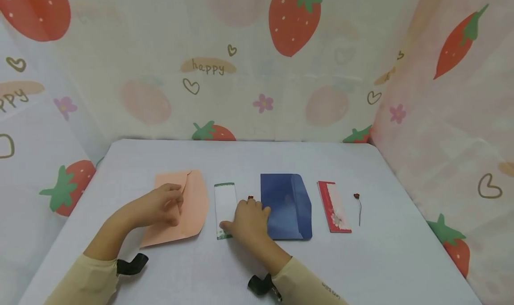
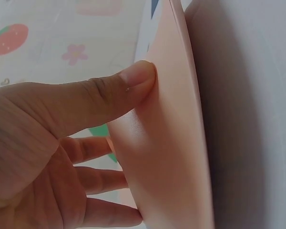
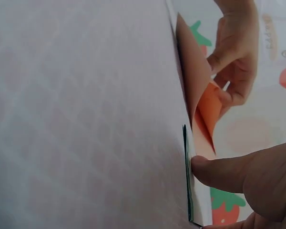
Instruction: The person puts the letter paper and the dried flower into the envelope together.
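My left hand [image 1: 162,204] pinches a peach envelope [image 1: 194,211] at the left. In the left wrist view the thumb [image 2: 138,78] lies on the envelope's face and the other fingers are behind it. From the right wrist view, its orange inner side [image 3: 209,105] shows as the paper bulges apart. My right hand [image 1: 250,222] reaches over a white card with green ends [image 1: 225,200], its thumb [image 3: 205,169] touching the card. The other fingers extend past the card's right edge, beside a blue envelope [image 1: 281,202]. A small dark red flower head [image 1: 250,197] peeks out beyond those fingers.
Right of the blue envelope lie a red and white card with a flower print [image 1: 335,207] and a dried red flower on a thin stem [image 1: 357,207]. Strawberry-print curtains [image 1: 249,82] enclose the white table [image 1: 225,155] at its back and sides.
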